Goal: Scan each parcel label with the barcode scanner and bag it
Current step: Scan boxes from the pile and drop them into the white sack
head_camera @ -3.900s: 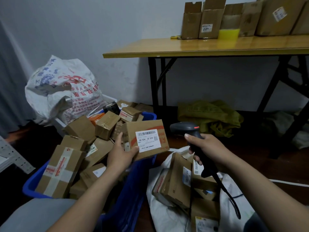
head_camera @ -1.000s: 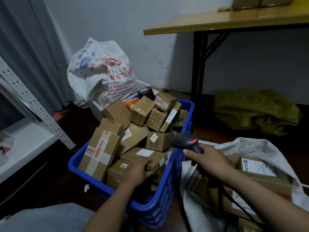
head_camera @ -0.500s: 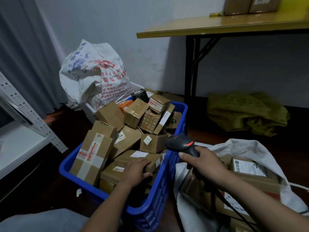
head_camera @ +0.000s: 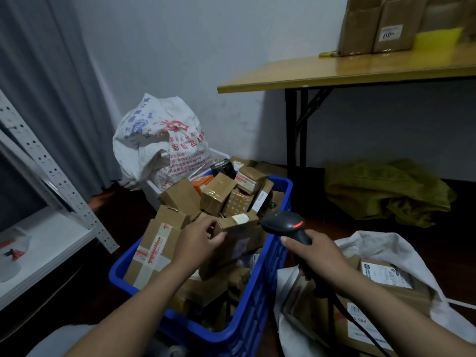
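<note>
While only the head view is on offer, it shows both hands at work over the goods. The left hand (head_camera: pixel 198 240) pinches a brown parcel (head_camera: pixel 238 229) by its near-left edge, thumb under and fingers over, and holds it tilted just above the heap in the blue crate (head_camera: pixel 257 318). The right hand (head_camera: pixel 318 256) is wrapped round the grip of the barcode scanner (head_camera: pixel 284 222), whose head sits just right of the parcel with a red light showing on top; its cable (head_camera: pixel 360 328) runs down to the near right. The two hands are near each other but apart. A pale patch shows on the parcel's far top edge, yet the box is blurred, and whether its label faces the scanner cannot be told.

As for progress, the open white sack (head_camera: pixel 386 247) at the near right already holds several labelled boxes (head_camera: pixel 386 275), so some parcels seem to be scanned and bagged. The crate is heaped with many more, piled above its rim toward the far end, so most of the work looks to be left. The parcel in hand appears to be at the scanning step: not yet in the sack.

Farther off, a printed white sack (head_camera: pixel 159 143) stands against the wall behind the crate, a wooden table (head_camera: pixel 334 70) at the far right carries cardboard boxes (head_camera: pixel 373 27), a green cloth (head_camera: pixel 381 191) lies crumpled beneath it, and a metal shelf (head_camera: pixel 51 171) fills the left.
</note>
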